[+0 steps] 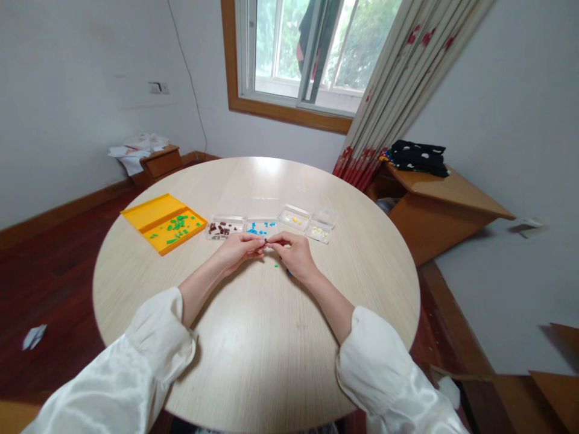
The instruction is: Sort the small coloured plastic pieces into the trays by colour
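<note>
My left hand and my right hand meet over the middle of the round table. Thumbs and fingers of both pinch a tiny dark brown brick piece between them; its exact shape is too small to make out. Under my right hand lie a small green piece and a partly hidden blue piece. Just beyond my fingers stand clear plastic boxes: one with brown bricks, one with blue bricks, one with a few yellow pieces and one with cream pieces.
An open yellow case holding several green bricks lies on the left of the table. Behind the table are a window, a curtain and a wooden cabinet with folded dark cloth.
</note>
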A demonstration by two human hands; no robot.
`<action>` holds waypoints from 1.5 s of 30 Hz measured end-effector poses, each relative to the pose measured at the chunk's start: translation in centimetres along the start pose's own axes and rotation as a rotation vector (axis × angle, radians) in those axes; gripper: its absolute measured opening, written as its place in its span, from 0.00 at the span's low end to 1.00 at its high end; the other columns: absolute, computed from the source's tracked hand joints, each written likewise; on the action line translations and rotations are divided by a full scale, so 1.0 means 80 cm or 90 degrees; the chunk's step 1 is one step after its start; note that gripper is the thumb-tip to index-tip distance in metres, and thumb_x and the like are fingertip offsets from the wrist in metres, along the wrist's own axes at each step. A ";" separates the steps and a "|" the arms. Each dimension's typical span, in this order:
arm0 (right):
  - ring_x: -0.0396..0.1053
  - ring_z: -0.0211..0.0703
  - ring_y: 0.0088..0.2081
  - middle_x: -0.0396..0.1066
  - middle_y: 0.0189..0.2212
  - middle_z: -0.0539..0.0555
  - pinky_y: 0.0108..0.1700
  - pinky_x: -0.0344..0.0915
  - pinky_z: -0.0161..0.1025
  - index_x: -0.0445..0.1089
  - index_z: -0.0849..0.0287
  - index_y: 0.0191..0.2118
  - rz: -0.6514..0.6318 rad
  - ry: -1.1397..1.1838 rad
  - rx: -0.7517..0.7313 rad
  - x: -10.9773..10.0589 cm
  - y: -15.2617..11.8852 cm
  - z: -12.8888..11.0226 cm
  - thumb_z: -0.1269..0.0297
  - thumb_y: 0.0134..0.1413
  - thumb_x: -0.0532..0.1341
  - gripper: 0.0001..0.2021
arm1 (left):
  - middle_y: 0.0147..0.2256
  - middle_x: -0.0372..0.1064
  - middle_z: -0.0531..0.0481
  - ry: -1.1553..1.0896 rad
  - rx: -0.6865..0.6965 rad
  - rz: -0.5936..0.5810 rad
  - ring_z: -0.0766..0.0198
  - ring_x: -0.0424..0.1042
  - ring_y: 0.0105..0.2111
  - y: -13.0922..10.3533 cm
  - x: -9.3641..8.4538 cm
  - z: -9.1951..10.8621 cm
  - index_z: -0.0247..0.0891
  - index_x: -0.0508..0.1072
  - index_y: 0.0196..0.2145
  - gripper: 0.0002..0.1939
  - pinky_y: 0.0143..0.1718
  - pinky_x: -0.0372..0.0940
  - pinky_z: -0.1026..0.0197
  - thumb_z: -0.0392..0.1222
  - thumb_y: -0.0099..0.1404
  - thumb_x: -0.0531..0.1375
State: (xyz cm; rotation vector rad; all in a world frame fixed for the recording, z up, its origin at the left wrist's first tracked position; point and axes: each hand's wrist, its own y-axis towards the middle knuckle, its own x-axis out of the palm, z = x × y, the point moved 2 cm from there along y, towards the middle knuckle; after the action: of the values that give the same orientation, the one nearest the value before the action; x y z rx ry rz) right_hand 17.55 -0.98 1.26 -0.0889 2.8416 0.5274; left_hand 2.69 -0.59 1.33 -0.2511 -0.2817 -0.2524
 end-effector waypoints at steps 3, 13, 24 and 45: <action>0.70 0.40 0.31 0.76 0.28 0.52 0.35 0.64 0.36 0.75 0.58 0.26 -0.006 -0.013 -0.004 0.000 0.000 0.001 0.68 0.44 0.62 0.04 | 0.22 0.69 0.50 0.001 0.000 -0.004 0.70 0.66 0.23 0.001 0.000 -0.001 0.29 0.74 0.23 0.13 0.32 0.67 0.62 0.39 0.41 0.71; 0.69 0.38 0.30 0.74 0.26 0.51 0.33 0.61 0.35 0.74 0.57 0.24 0.005 -0.031 -0.044 0.002 0.001 0.000 0.68 0.44 0.63 0.03 | 0.20 0.68 0.51 -0.005 -0.010 0.001 0.71 0.65 0.22 -0.001 0.003 0.000 0.30 0.73 0.22 0.10 0.30 0.65 0.64 0.36 0.44 0.70; 0.70 0.39 0.31 0.77 0.31 0.53 0.34 0.62 0.35 0.76 0.58 0.31 0.004 -0.050 -0.029 0.001 0.000 -0.004 0.70 0.44 0.64 0.06 | 0.23 0.70 0.50 0.000 0.001 -0.027 0.71 0.66 0.23 -0.001 0.003 -0.001 0.29 0.75 0.25 0.11 0.30 0.64 0.64 0.39 0.45 0.70; 0.71 0.38 0.31 0.77 0.31 0.53 0.32 0.64 0.34 0.76 0.59 0.32 0.016 -0.080 -0.090 0.002 -0.001 -0.002 0.71 0.46 0.63 0.06 | 0.22 0.70 0.49 -0.017 0.011 0.002 0.71 0.66 0.23 0.000 0.003 0.001 0.30 0.76 0.23 0.13 0.31 0.65 0.63 0.39 0.39 0.71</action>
State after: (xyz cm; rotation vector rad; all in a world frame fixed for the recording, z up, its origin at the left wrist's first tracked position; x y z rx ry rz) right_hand 17.38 -1.09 1.34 -0.0450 2.6846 0.7132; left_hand 2.85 -0.64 1.48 -0.2375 -0.3101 -0.2434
